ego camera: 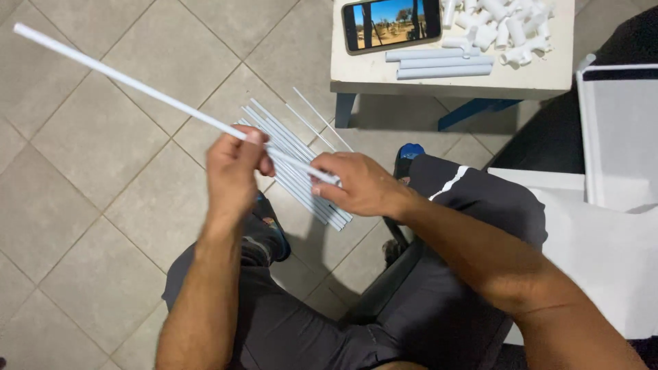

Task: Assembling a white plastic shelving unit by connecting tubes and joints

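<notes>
Rod [137, 85], thin and white, held slantwise above a tiled floor [103, 171], running from far left down to near centre. Left hand [236, 171] closed round the middle stretch, thumb and fingers pinching it from above. Right hand [360, 185] pinching the near end between thumb and forefinger, other fingers curled under. Directly below, on the floor, a bundle of similar white rods [301, 171], lying side by side, with one or two thinner ones fanned off toward the far side. Beyond, on a small white table [452, 82], a phone [392, 24] showing a bright outdoor scene, three short grey tubes [439, 65] stacked just beside it, and a heap of white pipe fittings [507, 27] to the right.

Best handled, by the look of it, with both grips kept firm and well apart, so the long free end at far left does not sag or whip; light pressure only, since so slender a piece seems likely to bend.
</notes>
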